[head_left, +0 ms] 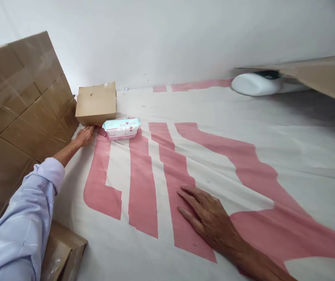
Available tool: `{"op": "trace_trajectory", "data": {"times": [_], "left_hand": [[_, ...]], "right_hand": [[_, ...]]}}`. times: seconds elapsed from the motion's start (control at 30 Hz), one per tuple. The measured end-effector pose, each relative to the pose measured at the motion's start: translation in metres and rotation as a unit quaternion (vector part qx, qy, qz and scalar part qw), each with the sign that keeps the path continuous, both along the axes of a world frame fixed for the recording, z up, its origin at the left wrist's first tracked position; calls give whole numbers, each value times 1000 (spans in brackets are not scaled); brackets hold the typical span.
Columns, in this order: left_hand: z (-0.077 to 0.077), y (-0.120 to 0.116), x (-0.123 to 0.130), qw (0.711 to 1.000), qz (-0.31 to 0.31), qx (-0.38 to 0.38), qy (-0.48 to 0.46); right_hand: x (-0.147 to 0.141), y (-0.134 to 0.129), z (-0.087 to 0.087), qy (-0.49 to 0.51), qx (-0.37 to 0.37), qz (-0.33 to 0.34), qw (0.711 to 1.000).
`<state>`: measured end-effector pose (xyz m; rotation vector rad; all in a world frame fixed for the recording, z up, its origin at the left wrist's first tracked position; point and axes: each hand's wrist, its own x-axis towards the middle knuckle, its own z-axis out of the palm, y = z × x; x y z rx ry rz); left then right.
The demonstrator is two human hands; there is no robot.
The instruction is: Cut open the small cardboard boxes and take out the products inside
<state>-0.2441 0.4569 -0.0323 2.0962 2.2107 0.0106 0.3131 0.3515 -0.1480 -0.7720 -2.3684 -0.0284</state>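
My left hand (85,136) reaches far forward to the foot of a small cardboard box (95,102). Its fingers look curled together, and a bit of red shows by their tips; what they hold, if anything, I cannot make out. Just right of that hand lies a soft pack of wipes (122,127), turquoise on top with a white and pink side. More pink wrapping shows beneath and behind this pack. My right hand (206,214) lies flat on the white sheet with red print (142,187), fingers apart, holding nothing.
Stacked, taped cardboard boxes (23,97) rise along the left. An opened carton (64,249) sits below my left sleeve. At the back right, a white plastic bottle (255,84) lies beside a cardboard piece (328,78). A white wall (170,39) stands behind.
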Motion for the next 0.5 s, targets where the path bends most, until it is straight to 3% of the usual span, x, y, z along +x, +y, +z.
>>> {"op": "trace_trajectory", "data": {"times": [0.13,0.27,0.5], "left_hand": [[-13,-12,-17,996,82,-4,30],[-26,-22,-11,992,114,9,51],[-21,-40,-6,992,109,-17,58]], "right_hand": [[1,-2,0,-6,-1,0,1000],[3,-3,2,-9,-9,1,1000],[2,-7,4,5,-39,-3,999]]}}
